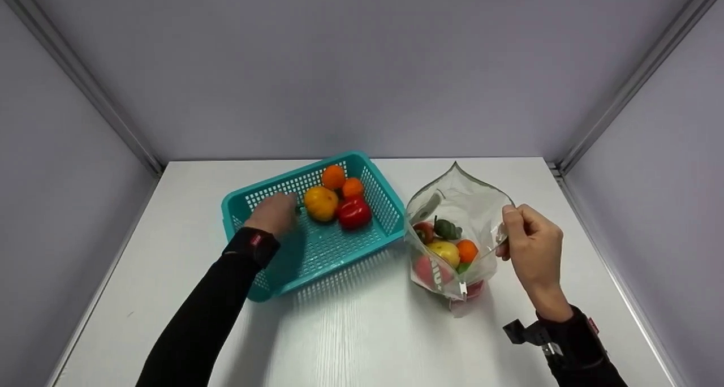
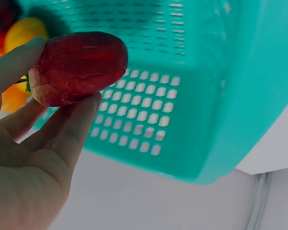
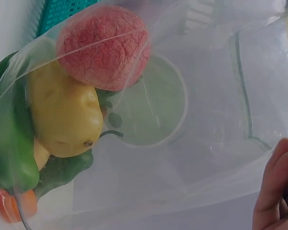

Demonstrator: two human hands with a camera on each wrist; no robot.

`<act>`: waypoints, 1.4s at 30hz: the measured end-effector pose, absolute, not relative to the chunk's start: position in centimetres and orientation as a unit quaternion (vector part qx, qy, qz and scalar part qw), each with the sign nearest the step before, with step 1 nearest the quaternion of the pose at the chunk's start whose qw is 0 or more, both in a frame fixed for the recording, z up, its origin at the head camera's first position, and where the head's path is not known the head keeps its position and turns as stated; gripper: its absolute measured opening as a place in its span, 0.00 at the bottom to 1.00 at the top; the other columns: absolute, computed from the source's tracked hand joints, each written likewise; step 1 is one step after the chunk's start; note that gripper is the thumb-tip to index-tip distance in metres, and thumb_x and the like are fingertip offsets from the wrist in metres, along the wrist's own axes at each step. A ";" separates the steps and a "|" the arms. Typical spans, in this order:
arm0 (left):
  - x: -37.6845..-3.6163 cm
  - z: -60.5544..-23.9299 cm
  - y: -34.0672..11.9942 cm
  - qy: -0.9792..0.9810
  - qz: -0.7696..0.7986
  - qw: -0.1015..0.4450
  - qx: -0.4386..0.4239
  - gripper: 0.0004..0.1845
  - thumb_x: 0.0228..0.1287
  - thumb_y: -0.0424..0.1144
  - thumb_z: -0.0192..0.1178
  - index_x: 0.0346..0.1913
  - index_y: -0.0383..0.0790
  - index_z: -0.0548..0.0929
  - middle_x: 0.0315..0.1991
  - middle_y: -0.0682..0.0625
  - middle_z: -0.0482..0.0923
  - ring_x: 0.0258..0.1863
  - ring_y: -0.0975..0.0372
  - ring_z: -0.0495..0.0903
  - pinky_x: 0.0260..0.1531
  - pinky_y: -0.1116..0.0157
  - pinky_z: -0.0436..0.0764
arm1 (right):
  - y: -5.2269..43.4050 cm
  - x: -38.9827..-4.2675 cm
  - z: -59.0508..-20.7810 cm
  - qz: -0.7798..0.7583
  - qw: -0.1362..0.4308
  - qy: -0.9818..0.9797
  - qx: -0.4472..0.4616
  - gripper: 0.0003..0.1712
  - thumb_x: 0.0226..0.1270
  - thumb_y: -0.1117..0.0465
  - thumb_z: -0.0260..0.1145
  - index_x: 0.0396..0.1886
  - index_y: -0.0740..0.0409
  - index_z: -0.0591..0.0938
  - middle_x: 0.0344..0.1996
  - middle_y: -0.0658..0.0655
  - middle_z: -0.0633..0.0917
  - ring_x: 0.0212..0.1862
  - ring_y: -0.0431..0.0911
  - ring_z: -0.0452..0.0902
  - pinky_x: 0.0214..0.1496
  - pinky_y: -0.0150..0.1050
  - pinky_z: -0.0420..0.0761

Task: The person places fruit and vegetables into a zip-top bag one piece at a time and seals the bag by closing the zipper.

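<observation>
In the left wrist view my left hand (image 2: 33, 177) holds a dark red oblong fruit or vegetable (image 2: 81, 67) with a green stem, between thumb and fingers. In the head view that left hand (image 1: 274, 214) is over the left part of a teal basket (image 1: 328, 254), hiding most of what it holds. My right hand (image 1: 531, 243) pinches the right rim of a clear plastic bag (image 1: 481, 206), whose mouth gapes upward. Inside the bag lie a yellow fruit (image 3: 65, 110), a wrinkled pink-red fruit (image 3: 103, 48), a green pepper (image 3: 12, 143) and an orange fruit (image 1: 467, 251).
At the basket's far side sit two orange fruits (image 1: 334, 177), a small yellow-orange pumpkin (image 1: 321, 203) and a red bell pepper (image 1: 354, 213). Basket and bag stand close together on a white table (image 1: 350, 342), with grey panels (image 1: 350, 70) behind and on both sides.
</observation>
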State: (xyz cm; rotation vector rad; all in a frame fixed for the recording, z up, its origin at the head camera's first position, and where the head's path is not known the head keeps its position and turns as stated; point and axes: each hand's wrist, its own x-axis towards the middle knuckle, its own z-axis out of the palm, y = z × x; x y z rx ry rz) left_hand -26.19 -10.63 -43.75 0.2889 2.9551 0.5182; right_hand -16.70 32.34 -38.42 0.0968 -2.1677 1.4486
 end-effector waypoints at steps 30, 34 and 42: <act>-21.8 -35.1 -1.9 0.884 0.429 -0.035 0.180 0.32 0.69 0.40 0.70 0.71 0.35 0.71 0.61 0.42 0.78 0.58 0.54 0.81 0.58 0.60 0.82 | 32.2 -17.5 -38.7 0.534 0.270 -0.801 0.027 0.24 0.78 0.66 0.59 0.16 0.66 0.75 0.09 0.50 0.75 0.09 0.38 0.71 0.13 0.28 0.71; -20.7 -34.2 -0.8 0.853 0.473 -0.082 0.204 0.31 0.67 0.37 0.71 0.68 0.32 0.72 0.60 0.40 0.79 0.58 0.53 0.81 0.58 0.61 0.82 | 31.9 -17.5 -38.8 0.538 0.274 -0.796 0.041 0.25 0.78 0.65 0.60 0.15 0.64 0.76 0.09 0.51 0.75 0.09 0.39 0.71 0.13 0.29 0.72; -18.7 -32.8 1.4 0.801 0.525 -0.142 0.252 0.29 0.64 0.37 0.72 0.66 0.32 0.76 0.60 0.41 0.80 0.58 0.56 0.82 0.55 0.64 0.83 | 31.3 -17.6 -38.8 0.544 0.265 -0.795 0.042 0.25 0.78 0.64 0.60 0.15 0.64 0.75 0.10 0.52 0.76 0.09 0.41 0.71 0.13 0.29 0.72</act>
